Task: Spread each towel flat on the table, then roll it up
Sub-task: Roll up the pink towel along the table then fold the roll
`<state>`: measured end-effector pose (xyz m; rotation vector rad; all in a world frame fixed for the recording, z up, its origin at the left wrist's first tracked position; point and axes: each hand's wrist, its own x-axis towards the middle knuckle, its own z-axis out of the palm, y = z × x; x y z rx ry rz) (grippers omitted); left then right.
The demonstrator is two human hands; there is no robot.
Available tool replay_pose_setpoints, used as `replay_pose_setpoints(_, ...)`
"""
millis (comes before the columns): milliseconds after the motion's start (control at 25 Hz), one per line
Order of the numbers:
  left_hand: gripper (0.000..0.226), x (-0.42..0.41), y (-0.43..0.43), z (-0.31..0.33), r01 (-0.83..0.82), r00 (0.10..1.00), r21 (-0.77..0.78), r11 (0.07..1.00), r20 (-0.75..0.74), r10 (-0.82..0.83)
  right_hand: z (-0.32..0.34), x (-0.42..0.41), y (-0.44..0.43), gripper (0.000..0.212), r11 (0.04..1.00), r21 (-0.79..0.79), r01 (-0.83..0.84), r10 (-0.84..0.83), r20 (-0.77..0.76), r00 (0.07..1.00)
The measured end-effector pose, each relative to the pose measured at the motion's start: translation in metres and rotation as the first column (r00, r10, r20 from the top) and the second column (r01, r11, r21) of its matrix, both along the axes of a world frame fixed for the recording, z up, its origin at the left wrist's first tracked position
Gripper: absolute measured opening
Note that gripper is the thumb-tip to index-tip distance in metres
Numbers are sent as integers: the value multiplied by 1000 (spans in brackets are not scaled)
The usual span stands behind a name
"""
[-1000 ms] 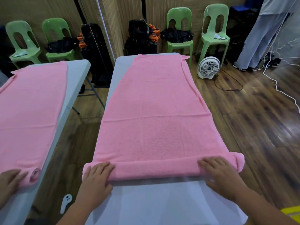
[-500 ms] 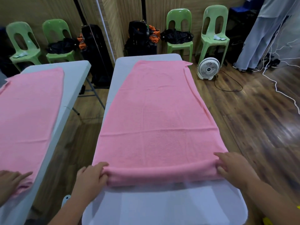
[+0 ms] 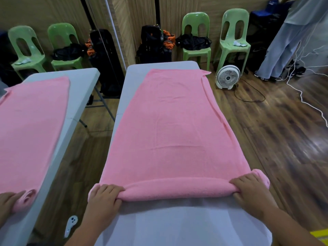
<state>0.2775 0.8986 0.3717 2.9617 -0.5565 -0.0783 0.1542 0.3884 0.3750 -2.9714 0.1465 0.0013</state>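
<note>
1. Both hands have pushed the roll on a bit since a moment ago, so it is fatter now.
2. The left hand (image 3: 103, 197) and the right hand (image 3: 248, 190) each grip one end of the roll (image 3: 177, 189), with fingers curled over the top of it.
3. The pink towel (image 3: 174, 130) lies flat and long down the grey tabletop (image 3: 177, 224). Its right edge hangs a little over the side.
4. Spreading looks done. Rolling has only just begun, as just the near end is rolled and most of the towel is still flat.
5. On the left is what looks like a mirror (image 3: 53, 121), showing the same pink towel and tabletop again.
6. Behind, green chairs (image 3: 196, 32) stand by the wall, with black bags (image 3: 154, 45) near them.
7. A white fan (image 3: 228, 77) sits on the brown wooden floor (image 3: 284, 130), and a person (image 3: 284, 50) stands far off to the right.
</note>
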Motion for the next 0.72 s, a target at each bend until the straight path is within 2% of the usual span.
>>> replay_pose_setpoints(80,26,-6,4,9,41,998,5,999,-42,-41,13,0,-8,22,998,-24,-56,52,-157,986)
replay_pose_setpoints(120,25,-3,4,13,70,996,6,998,-60,-69,16,6,-14,24,997,-40,-68,57,-234,971)
replay_pose_setpoints(200,24,13,0,17,91,992,3,996,-85,-91,20,24,-21,33,997,-56,-60,43,-273,961)
replay_pose_setpoints(280,28,34,-10,18,12,997,21,1000,-71,-11,22,43,-19,34,998,-58,1,-13,-213,977)
replay_pose_setpoints(320,30,40,-14,17,-32,999,33,999,-10,33,21,47,-16,32,997,-69,16,-26,-142,989)
replay_pose_setpoints(360,31,41,-17,15,-57,997,35,998,56,55,20,49,-10,31,998,-67,-1,-2,-52,999)
replay_pose_setpoints(440,30,26,-20,5,17,993,-1,1000,114,-17,15,36,3,34,991,-49,-122,126,91,988)
replay_pose_setpoints(520,47,7,-17,-3,142,988,42,989,56,-144,4,19,10,53,976,-101,-194,201,64,977)
replay_pose_setpoints(600,62,6,-13,-5,132,991,111,985,-3,-132,-6,14,8,68,984,-137,-116,109,-54,993)
replay_pose_setpoints(640,58,11,-12,-6,94,996,110,990,2,-94,-12,16,4,65,987,-147,-65,59,-43,997)
replay_pose_setpoints(720,42,17,-14,-2,32,999,68,997,24,-34,-16,24,1,44,994,-102,-26,30,44,999)
